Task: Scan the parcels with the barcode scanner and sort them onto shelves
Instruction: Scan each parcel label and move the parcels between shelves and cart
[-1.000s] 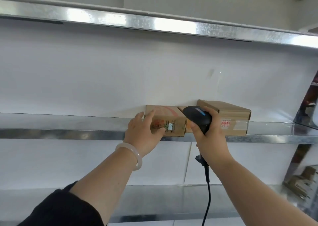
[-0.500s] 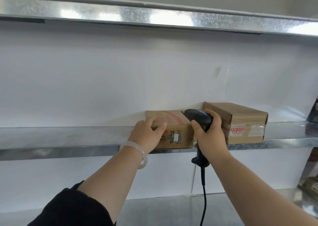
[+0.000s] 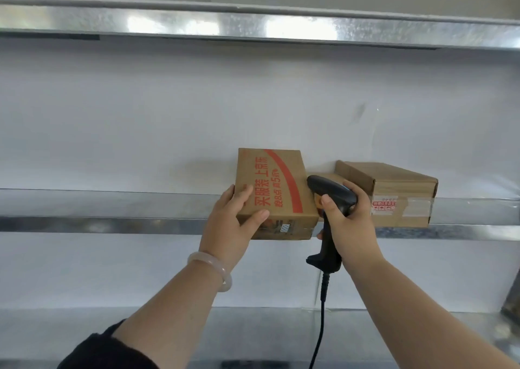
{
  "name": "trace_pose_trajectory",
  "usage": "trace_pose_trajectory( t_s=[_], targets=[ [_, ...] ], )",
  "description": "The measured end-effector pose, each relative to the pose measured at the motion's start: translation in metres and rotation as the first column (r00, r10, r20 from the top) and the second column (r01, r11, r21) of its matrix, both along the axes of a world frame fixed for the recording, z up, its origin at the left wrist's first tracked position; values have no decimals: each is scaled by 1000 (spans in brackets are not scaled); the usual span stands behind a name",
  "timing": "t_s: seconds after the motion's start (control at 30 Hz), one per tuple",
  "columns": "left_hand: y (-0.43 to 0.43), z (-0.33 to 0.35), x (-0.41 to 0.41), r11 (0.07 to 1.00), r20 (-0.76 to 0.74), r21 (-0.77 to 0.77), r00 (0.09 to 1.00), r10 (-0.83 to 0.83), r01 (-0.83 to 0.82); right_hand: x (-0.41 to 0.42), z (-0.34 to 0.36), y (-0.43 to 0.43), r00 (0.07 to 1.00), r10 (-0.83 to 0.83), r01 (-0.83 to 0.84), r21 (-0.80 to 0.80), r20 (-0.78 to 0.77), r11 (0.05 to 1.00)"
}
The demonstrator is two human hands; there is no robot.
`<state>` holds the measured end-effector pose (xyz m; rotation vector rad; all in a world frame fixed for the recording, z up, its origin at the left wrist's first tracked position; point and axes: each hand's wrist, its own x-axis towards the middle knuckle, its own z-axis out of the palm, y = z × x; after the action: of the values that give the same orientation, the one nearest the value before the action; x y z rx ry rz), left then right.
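Observation:
A brown cardboard parcel with red print is tilted up at the front edge of the middle metal shelf. My left hand grips its near left corner, thumb on the top face. My right hand holds the black corded barcode scanner by its handle, just right of that parcel. A second brown parcel with clear tape and a red label lies flat on the same shelf to the right, with a smaller box partly hidden behind the scanner.
An upper metal shelf runs across the top and a lower shelf sits below my arms. A white wall backs the shelves. The scanner cable hangs down between my arms. A dark object shows at the far right edge.
The printed parcel has been lifted and tilted so that its top face shows. My left hand has shifted to its near corner. The scanner hand has stayed beside it.

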<state>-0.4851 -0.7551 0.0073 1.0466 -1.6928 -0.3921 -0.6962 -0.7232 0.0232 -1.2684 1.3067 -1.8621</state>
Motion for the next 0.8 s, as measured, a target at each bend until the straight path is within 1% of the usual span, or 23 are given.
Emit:
trace_pose_trajectory(
  t_s=[0.2, 0.37, 0.43, 0.47, 0.57, 0.67, 0.8],
  targets=[
    [52, -21, -11, 996, -81, -91, 997, 2, -10, -23, 1, 34, 989, 137, -136, -32, 47, 990],
    [93, -49, -29, 998, -107, -44, 994, 30, -35, -37, -17, 63, 939, 281, -286, -3, 196, 958],
    [102, -59, -32, 998, -127, -30, 991, 42, -46, -39, -24, 73, 928, 313, -318, -3, 203, 948],
    [107, -61, -33, 998, -131, -17, 990, 56, -58, -39, -27, 79, 934, 306, -311, -4, 182, 950],
    [114, -61, -35, 992, -128, 61, 985, 115, -108, -36, -36, 96, 962, 267, -266, -17, 52, 964],
    [118, -54, -38, 971, -127, 183, 975, 181, -156, -25, -45, 112, 956, 293, -295, -77, -31, 952],
    [123, -50, -41, 939, -177, 326, 969, 172, -108, -5, -59, 128, 950, 288, -305, -159, -123, 939]
  ],
)
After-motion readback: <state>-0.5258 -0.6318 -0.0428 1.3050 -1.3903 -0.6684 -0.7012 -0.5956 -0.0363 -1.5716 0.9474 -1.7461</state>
